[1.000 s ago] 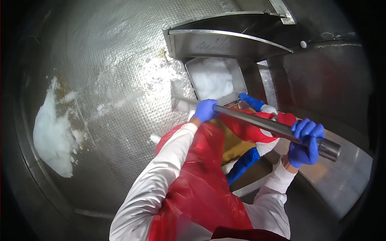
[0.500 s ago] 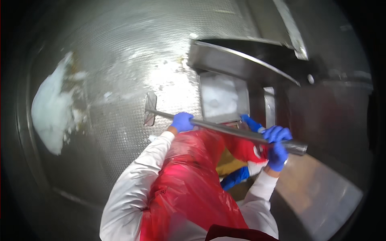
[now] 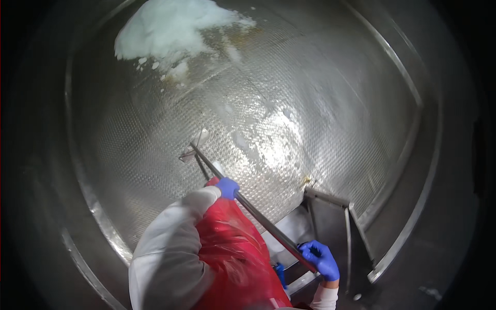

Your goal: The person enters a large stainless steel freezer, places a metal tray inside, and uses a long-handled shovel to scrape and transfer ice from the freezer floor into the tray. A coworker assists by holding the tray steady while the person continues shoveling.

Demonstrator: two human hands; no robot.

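A long-handled metal scraper [image 3: 263, 219] lies slantwise before me, its crosswise blade [image 3: 187, 154] at the far left end, over the textured metal floor [image 3: 155, 119]. Around the upper part of its handle my left hand [image 3: 228, 188], in a blue glove, is closed. My right hand [image 3: 321, 258], also blue-gloved, is curled at the near right end of the handle, partly hiding it. Beyond the blade, at the far left, lies a heap of white, snow-like material [image 3: 170, 28] with loose lumps at its edge.
To my right stands an upright metal panel [image 3: 333, 222] with a frame. Beside it, partly behind the handle, white material [image 3: 293, 227] shows in an opening. A raised metal rim [image 3: 89, 191] curves round the floor. A small bit of blue [image 3: 279, 273] shows near my red apron.
My view has turned left, so the white heap now lies ahead and the panel lower right. Both hands keep hold of the scraper. The other person's blue-gloved arms have mostly left view.
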